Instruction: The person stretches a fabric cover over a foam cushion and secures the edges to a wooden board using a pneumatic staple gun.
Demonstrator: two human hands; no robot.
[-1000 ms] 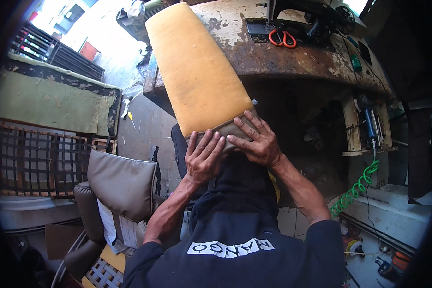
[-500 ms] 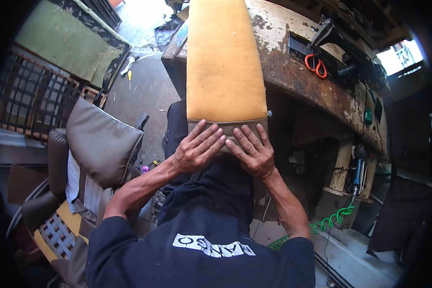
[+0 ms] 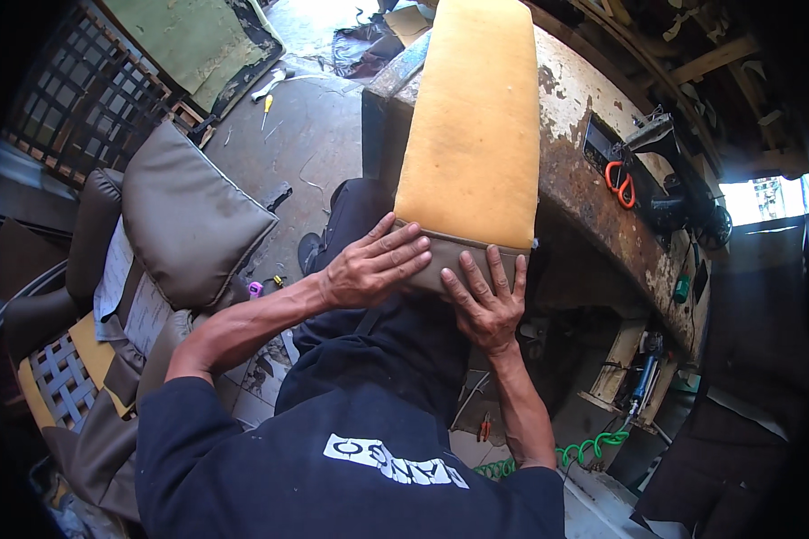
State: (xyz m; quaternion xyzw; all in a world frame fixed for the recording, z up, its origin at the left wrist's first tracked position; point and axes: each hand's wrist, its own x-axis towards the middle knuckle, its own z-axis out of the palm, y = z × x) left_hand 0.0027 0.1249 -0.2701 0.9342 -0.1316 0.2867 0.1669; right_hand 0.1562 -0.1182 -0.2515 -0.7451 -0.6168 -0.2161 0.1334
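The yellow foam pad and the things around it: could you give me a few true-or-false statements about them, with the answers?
1. The left hand and the right hand both touch the brown cover at the near end of the yellow foam pad. True.
2. The brown cover hides the whole yellow foam pad. False: most of the pad's top is bare.
3. A yellow-handled tool lies on the floor. True.
4. The red-handled scissors lie on the floor too. False: the scissors are on the workbench.
5. The coiled hose is green. True.
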